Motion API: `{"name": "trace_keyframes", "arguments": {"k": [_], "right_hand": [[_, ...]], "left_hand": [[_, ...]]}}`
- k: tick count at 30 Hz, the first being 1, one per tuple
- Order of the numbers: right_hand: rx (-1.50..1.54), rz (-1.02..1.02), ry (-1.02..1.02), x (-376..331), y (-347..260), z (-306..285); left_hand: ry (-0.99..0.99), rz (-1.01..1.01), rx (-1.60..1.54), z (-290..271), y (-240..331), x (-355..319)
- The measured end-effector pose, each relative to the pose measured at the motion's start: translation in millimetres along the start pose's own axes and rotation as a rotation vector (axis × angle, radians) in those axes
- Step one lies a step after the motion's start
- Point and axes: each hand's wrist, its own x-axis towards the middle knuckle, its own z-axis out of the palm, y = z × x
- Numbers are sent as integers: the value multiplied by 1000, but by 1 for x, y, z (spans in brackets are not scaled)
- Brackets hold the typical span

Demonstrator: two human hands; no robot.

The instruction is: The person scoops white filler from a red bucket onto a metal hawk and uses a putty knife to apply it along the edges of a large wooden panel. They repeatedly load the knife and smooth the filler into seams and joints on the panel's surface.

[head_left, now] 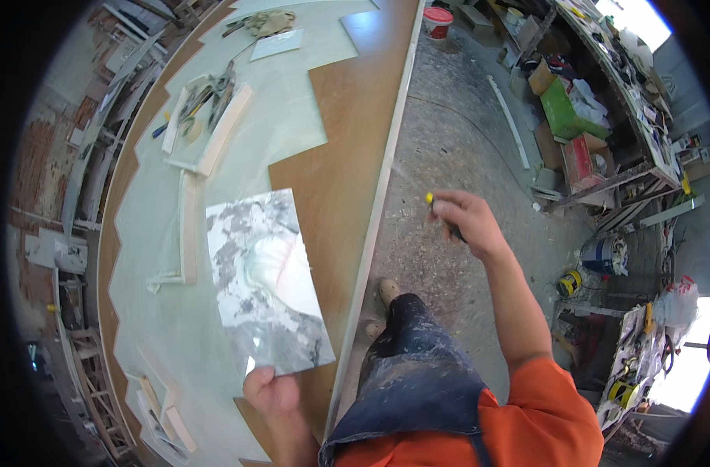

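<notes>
Brown tabletop (347, 93) runs down the L half, grey floor (417, 156) to its R. On it lies a pale zigzag-edged sheet (289, 117). Over tabletop + sheet, a blotchy grey/white board (238, 311) bears white paste (278, 268), approx. mid-board. Person's R grip (470, 223), above floor, curls round a dark tool (455, 231) w/ yellow end; L grip (275, 391) pinches board's near edge, thumb on top.

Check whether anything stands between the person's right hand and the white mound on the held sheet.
Nothing visible does: the gap between the right hand and the white mound on the sheet looks open, with only the brown tabletop and the floor showing below.
</notes>
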Motion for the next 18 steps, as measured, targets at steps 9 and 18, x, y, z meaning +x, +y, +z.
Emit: {"name": "trace_keyframes", "arguments": {"k": [9,18], "right_hand": [[609,-124,233,114,48,59],[441,-159,312,144,46,74]], "left_hand": [[183,-1,48,-14,31,-25],[176,-32,53,-16,32,-38]]}}
